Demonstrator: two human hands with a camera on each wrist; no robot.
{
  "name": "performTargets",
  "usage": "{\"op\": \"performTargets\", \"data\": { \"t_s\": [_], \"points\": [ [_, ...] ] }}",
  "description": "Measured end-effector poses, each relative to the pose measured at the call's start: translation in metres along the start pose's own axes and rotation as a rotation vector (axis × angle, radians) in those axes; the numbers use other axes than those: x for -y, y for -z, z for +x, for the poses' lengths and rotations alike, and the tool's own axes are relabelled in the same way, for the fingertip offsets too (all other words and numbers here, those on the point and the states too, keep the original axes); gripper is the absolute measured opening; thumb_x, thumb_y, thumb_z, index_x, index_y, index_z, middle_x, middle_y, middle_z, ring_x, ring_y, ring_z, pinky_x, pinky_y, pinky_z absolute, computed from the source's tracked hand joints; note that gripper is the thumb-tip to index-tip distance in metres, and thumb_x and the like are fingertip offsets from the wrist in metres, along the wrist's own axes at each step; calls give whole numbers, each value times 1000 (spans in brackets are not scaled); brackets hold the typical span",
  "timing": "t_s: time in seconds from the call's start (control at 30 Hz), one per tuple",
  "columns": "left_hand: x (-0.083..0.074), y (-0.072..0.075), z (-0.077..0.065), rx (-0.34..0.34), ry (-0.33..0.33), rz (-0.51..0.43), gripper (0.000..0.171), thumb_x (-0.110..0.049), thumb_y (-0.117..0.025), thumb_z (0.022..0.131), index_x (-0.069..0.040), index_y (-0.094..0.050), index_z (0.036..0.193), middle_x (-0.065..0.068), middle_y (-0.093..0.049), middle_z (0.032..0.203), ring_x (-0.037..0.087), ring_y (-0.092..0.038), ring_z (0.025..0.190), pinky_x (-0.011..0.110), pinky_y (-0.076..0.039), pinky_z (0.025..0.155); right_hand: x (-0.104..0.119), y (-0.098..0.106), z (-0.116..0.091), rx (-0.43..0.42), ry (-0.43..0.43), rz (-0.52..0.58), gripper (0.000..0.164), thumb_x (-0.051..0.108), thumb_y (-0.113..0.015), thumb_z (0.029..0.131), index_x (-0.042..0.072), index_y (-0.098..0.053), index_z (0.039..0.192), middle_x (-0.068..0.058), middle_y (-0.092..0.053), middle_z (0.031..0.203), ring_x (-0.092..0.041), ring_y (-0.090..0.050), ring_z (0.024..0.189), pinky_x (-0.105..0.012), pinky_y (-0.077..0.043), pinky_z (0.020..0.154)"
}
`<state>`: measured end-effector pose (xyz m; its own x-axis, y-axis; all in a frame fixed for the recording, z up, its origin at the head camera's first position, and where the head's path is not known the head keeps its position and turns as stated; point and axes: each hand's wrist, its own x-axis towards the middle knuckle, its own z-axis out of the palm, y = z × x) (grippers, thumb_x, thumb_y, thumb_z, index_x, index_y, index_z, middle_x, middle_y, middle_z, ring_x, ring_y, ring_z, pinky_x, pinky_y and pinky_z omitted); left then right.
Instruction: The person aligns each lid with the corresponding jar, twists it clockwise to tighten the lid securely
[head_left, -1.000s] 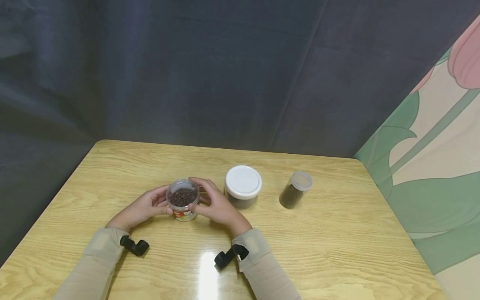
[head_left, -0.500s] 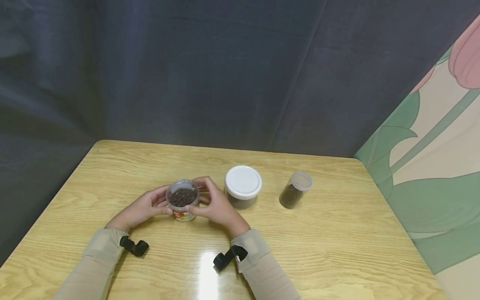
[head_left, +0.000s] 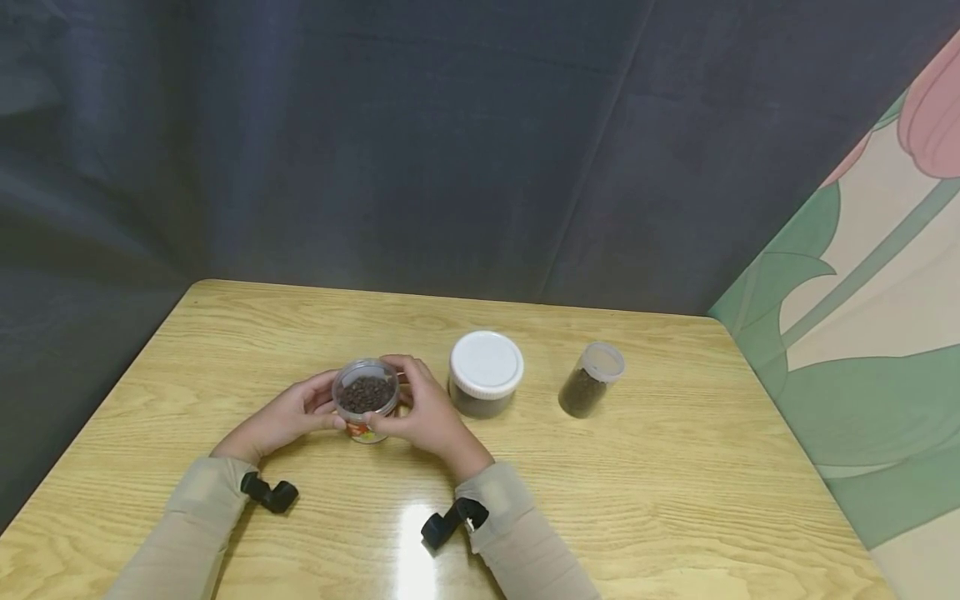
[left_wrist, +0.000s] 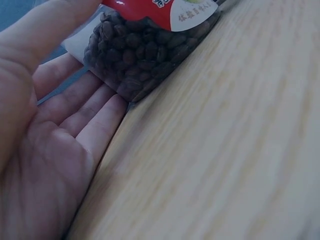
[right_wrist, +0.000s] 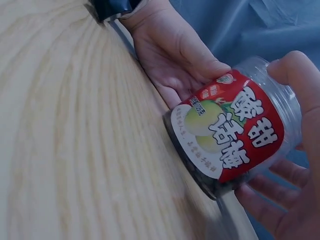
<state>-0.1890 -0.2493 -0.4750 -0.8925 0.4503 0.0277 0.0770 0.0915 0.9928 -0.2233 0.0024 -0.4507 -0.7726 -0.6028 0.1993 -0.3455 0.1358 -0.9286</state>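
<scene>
A clear plastic jar (head_left: 362, 432) with a red label stands upright on the table left of centre. Dark bean-like pieces (head_left: 367, 394) show through its round top. My left hand (head_left: 281, 419) holds the jar from the left, thumb along the near side and fingers behind; in the left wrist view its fingertips meet the jar's lower wall. From the right, my right hand (head_left: 433, 417) grips around the upper rim, thumb on the near edge and fingers at the far side. The right wrist view shows green fruit and white characters on the label (right_wrist: 235, 125).
Just right of my right hand stands a wider jar with a white lid (head_left: 486, 367). Farther right is a slim clear container (head_left: 582, 392) with dark contents and a pale lid. The wooden table (head_left: 675, 467) meets a dark curtain (head_left: 450, 167) behind.
My right hand has shifted round the jar's rim, its thumb sliding left along the near edge and its wrist dropping slightly toward me. My left hand and the jar have stayed in place.
</scene>
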Motion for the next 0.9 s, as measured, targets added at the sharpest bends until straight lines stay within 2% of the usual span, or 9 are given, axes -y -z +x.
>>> {"op": "performTargets", "data": {
  "t_s": [0.33, 0.63, 0.7, 0.83, 0.9],
  "points": [
    [1, 1, -1, 7, -6, -6, 76, -4, -67, 97, 9, -22, 157, 34, -23, 159, -8, -47, 129, 17, -44, 105, 5, -4, 0, -36, -18, -33, 71, 17, -84, 83, 10, -47, 143, -10, -51, 133, -22, -55, 119, -24, -53, 99],
    [-1, 0, 1, -24, -3, 44, 76, -8, -69, 96, 6, -26, 157, 30, -27, 159, -5, -48, 129, 17, -44, 105, 2, 0, 0, -16, -15, 22, 71, 15, -82, 87, 11, -45, 147, -10, -49, 139, -23, -52, 125, -26, -50, 104],
    [-1, -1, 2, -35, 1, 56, 76, -10, -69, 96, 5, -26, 157, 29, -28, 160, 4, -46, 135, 17, -43, 106, 1, 0, 0, -14, -13, 17, 73, 16, -80, 88, 9, -43, 150, -10, -49, 141, -23, -52, 126, -26, -49, 105],
    [1, -2, 3, -59, -10, 83, 73, -11, -69, 97, 4, -29, 156, 30, -30, 158, 34, -36, 144, 16, -42, 106, 0, 0, 1, -16, -15, 6, 76, 17, -79, 90, 7, -38, 154, -10, -47, 146, -24, -53, 129, -27, -48, 107],
    [1, -2, 4, -74, -16, 89, 71, -10, -68, 97, 3, -30, 155, 29, -31, 158, 44, -30, 144, 16, -41, 106, 0, 0, 1, -18, -18, 2, 77, 17, -78, 91, 8, -36, 155, -11, -45, 149, -25, -54, 130, -27, -48, 106]
  ]
}}
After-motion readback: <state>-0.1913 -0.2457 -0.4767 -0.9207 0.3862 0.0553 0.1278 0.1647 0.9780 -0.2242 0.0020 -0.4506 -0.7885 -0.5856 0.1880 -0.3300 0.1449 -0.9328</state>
